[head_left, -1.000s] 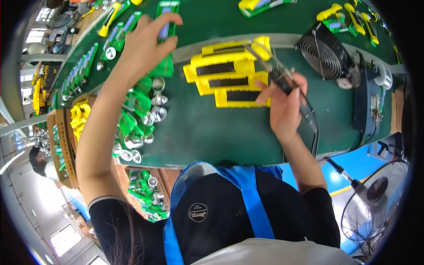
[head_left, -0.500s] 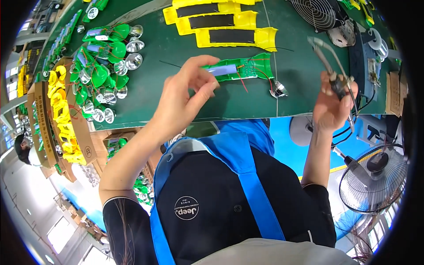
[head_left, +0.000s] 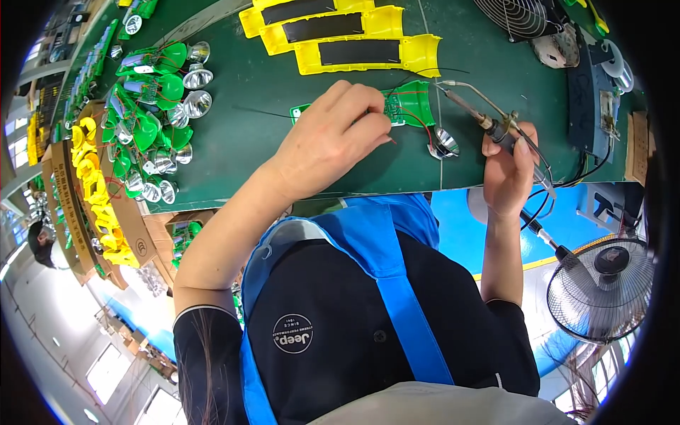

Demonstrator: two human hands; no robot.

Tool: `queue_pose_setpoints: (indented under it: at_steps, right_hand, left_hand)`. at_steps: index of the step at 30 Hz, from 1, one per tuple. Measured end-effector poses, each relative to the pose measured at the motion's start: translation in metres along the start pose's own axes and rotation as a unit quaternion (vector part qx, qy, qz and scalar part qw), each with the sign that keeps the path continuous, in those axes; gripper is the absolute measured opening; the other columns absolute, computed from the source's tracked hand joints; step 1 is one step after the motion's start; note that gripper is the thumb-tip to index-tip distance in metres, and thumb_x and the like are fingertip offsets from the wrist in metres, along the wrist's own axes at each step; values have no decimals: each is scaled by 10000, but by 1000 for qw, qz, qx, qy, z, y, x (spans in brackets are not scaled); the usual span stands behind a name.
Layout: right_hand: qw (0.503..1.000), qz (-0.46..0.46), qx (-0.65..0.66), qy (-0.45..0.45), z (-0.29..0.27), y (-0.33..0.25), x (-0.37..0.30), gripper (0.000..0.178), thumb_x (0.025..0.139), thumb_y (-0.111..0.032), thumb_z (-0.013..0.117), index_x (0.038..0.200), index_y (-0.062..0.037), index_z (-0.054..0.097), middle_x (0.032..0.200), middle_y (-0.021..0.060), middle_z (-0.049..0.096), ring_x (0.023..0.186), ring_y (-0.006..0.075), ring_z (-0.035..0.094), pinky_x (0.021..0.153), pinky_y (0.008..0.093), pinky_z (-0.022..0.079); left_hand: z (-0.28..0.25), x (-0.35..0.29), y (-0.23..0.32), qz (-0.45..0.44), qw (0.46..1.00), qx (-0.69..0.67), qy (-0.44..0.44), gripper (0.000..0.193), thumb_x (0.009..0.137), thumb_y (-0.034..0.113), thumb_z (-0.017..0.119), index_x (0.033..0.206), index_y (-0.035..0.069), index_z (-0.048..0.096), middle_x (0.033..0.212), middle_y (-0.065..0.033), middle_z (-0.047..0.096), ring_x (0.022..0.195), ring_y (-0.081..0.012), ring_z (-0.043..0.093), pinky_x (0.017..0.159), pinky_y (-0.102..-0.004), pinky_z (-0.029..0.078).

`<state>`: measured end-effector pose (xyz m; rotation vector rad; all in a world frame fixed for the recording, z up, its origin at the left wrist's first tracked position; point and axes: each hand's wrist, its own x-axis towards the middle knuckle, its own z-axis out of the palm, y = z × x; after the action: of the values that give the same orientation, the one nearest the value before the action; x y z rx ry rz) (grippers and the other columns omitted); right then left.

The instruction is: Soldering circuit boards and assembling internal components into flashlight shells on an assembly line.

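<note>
1. Tabletop [head_left: 237,163], green, fills upper half of frame.
2. Left hand [head_left: 329,138], upper centre, lies over left and middle part of green casing half [head_left: 419,103]. Its fingers [head_left: 370,106] are curled, tips close together by circuit board [head_left: 392,106]; cannot tell whether they pinch anything.
3. Casing half lies open side up, lengthwise across upper centre, partly hidden by left hand. Red wires [head_left: 418,117] run inside; one leads from its right end to silver reflector [head_left: 444,144], which sits on tabletop just below that end.
4. Thin dark wire [head_left: 265,112] sticks out to left of the casing.
5. Right hand [head_left: 508,170], right of centre: fingers closed around handle of soldering iron [head_left: 499,131]. Iron slants to upper left, tip near casing's right end; contact cannot be told. Thin bent metal tube runs alongside.
6. Yellow casing halves [head_left: 421,53] with dark strips, overlapping row, top centre, just above green one.
7. Green assemblies with reflectors [head_left: 149,106] clustered upper left.
8. Cardboard box [head_left: 134,219] at left, yellow rings [head_left: 92,184] along it.
9. Dark equipment box [head_left: 589,92] upper right, pale spool [head_left: 618,67] beside it.
10. Pedestal fan [head_left: 602,287] lower right, off tabletop.
</note>
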<state>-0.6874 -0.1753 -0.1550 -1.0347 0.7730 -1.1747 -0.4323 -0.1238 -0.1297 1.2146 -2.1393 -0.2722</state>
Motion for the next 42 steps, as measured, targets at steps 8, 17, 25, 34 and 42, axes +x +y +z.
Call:
queue_pose_setpoints:
  at_steps: [8, 17, 25, 34, 42]
  right_hand:
    - [998, 14, -56, 13, 11, -6, 3, 249, 889, -242, 472, 895, 7, 471, 725, 119, 534, 675, 136, 460, 705, 290, 369]
    - [982, -13, -183, -55, 17, -9, 5, 186, 832, -175, 550, 867, -5, 483, 645, 67, 545, 572, 122, 537, 1079, 528, 220]
    - [972, -12, -217, -90, 15, -11, 7, 147, 809, -113, 606, 867, 1, 532, 631, 40, 609, 632, 85, 595, 1063, 467, 272]
    - [963, -6, -251, -100, 17, -11, 8, 216, 813, -207, 610, 859, -24, 506, 628, 47, 566, 570, 117, 562, 1073, 526, 214]
    - [962, -72, -233, -122, 13, -9, 7, 223, 817, -196, 602, 869, -4, 503, 639, 65, 573, 592, 135, 584, 1061, 538, 244]
  left_hand:
    - [-1, -2, 1, -30, 998, -36, 30, 200, 626, 4, 689, 765, 26, 547, 910, -88, 504, 755, -238, 514, 636, -331, 456]
    - [-9, 17, 15, -234, 971, -42, -28, 94, 675, -19, 627, 723, -1, 548, 868, -116, 510, 832, -292, 535, 718, -351, 454]
    - [-11, 28, 14, -244, 966, -9, -83, 100, 668, -8, 609, 672, -18, 509, 828, -128, 507, 828, -315, 530, 732, -379, 441]
    - [-10, 31, 16, -247, 964, 14, -93, 111, 671, -19, 607, 665, -10, 496, 820, -127, 502, 801, -319, 525, 711, -388, 437]
    - [-11, 33, 17, -236, 967, 28, -91, 117, 666, -28, 604, 662, -7, 489, 810, -119, 498, 777, -314, 512, 688, -390, 430]
